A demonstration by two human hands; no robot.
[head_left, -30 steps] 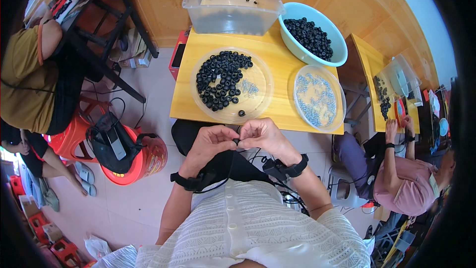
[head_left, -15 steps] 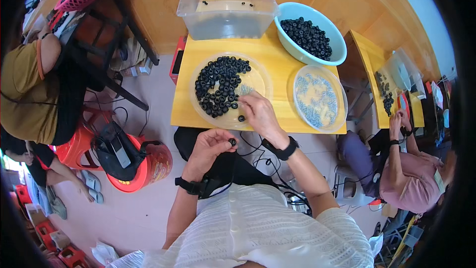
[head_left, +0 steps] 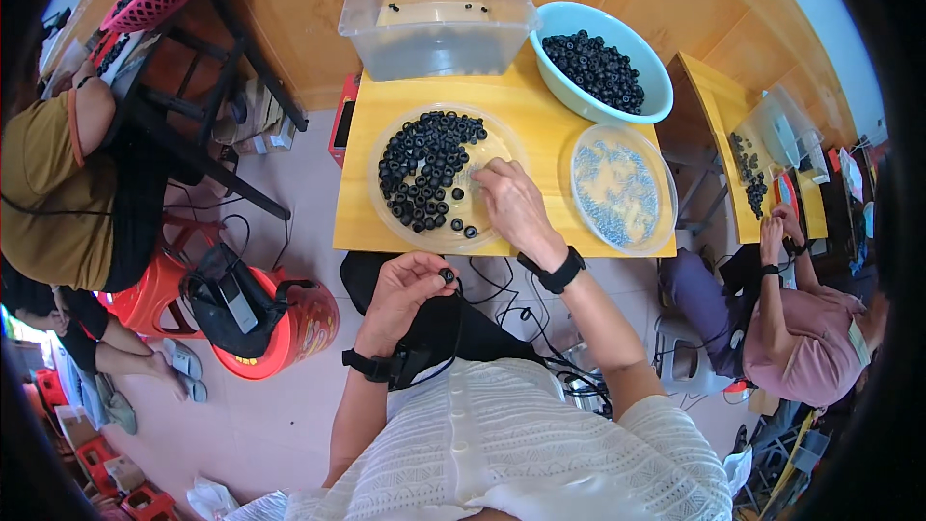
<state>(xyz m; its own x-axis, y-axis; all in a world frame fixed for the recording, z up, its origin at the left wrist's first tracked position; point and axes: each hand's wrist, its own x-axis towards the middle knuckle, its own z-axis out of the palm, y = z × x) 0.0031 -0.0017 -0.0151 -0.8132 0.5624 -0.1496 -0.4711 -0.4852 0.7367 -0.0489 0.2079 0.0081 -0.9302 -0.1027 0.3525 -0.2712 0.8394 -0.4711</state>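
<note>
My left hand (head_left: 397, 297) is closed in front of the table's near edge. Between its thumb and fingertips sits a small black ring-shaped piece (head_left: 447, 275) with a hole in it. My right hand (head_left: 515, 203) reaches over the right part of a round clear tray (head_left: 502, 140). Its fingers are drawn together and point down at the tray; whatever they pinch is hidden. Many black ring pieces (head_left: 424, 159) lie heaped on the tray's left side. A few loose ones lie near my right fingertips. Small pale bits show beside those fingertips.
On the yellow table (head_left: 362, 203), a clear lid (head_left: 666, 188) with small silvery-blue parts lies at right. Behind stand a light-blue basin (head_left: 661, 87) of black pieces and a clear plastic box (head_left: 434, 48). One person (head_left: 805, 338) works at right; another (head_left: 63, 203) sits at left.
My right hand has shifted slightly right and up over the tray. One more black piece now lies apart near the tray's front. My left hand still holds its piece.
</note>
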